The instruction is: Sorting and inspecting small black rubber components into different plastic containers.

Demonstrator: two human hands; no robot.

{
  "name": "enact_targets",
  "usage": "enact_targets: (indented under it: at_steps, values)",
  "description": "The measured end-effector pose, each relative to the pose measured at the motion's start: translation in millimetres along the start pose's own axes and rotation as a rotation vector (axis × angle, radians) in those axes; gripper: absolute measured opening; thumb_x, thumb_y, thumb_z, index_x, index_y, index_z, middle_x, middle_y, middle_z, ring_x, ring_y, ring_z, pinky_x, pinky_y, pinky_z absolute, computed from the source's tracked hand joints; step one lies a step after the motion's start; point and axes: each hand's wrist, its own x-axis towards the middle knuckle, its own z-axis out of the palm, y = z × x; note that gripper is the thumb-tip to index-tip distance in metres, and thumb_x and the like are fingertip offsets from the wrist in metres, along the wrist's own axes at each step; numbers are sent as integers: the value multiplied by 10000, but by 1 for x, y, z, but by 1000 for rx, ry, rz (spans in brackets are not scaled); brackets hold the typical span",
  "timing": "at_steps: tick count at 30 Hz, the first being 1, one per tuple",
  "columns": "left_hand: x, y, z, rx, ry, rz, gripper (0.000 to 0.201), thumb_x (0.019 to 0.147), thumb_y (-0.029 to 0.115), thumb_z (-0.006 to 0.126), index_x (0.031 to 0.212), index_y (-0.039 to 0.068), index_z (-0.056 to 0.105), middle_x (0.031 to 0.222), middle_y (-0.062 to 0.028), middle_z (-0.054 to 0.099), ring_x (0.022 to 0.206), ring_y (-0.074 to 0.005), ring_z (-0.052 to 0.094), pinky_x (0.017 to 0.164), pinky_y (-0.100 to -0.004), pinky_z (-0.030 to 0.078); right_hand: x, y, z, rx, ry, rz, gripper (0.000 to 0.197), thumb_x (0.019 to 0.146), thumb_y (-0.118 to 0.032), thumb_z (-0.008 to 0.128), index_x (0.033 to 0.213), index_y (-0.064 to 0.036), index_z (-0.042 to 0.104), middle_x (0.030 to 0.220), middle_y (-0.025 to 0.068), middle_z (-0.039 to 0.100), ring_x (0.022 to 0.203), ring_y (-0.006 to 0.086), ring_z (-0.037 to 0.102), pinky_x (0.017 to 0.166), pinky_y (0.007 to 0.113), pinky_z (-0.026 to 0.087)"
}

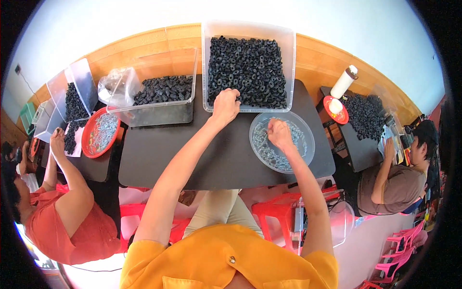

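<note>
My left hand (225,107) is over the near rim of a clear plastic bin (290,62), fingers curled down against the black oval ring-shaped parts (248,67) heaped inside. Whether a part is in its grip is hidden by the fingers. My right hand (280,134) is inside a round translucent tray (308,156), its fingertips pinched together above small shiny metal pieces (274,156) scattered across the bottom. What the pinch holds, if anything, is too small to make out.
A second clear bin (159,113) of black parts stands left on the dark table (207,164), a plastic bag (118,86) at its side. People in a red shirt (72,221) and a brown shirt (392,188) sit at neighbouring tables. A red tray (89,139) lies left, a white bottle (344,82) right.
</note>
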Motion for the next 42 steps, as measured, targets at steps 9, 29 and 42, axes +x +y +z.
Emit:
enact_targets:
  at_steps: [9, 29, 42]
  values:
    - [16, -1, 30, 306, -45, 9, 140, 631, -18, 590, 763, 13, 627, 912, -173, 562, 897, -331, 551, 752, -423, 475, -12, 20, -28, 926, -83, 245, 100, 782, -40, 611, 866, -24, 663, 755, 19, 611, 669, 81, 574, 581, 246, 525]
    - [-126, 23, -44, -1654, -209, -791, 177, 828, 40, 608, 1003, 21, 584, 866, -49, 628, 761, -137, 634, 701, -239, 528, -74, -111, -26, 1169, 5, 32, 111, 788, 47, 607, 887, 19, 649, 861, 46, 582, 733, 103, 604, 608, 229, 553]
    - [-151, 36, -57, -1467, -223, -690, 156, 798, -2, 634, 933, 22, 559, 881, -68, 628, 797, -166, 646, 719, -266, 539, -82, -122, -19, 1008, 10, 21, 103, 741, 43, 649, 827, 20, 597, 739, 58, 632, 671, 97, 606, 595, 232, 509]
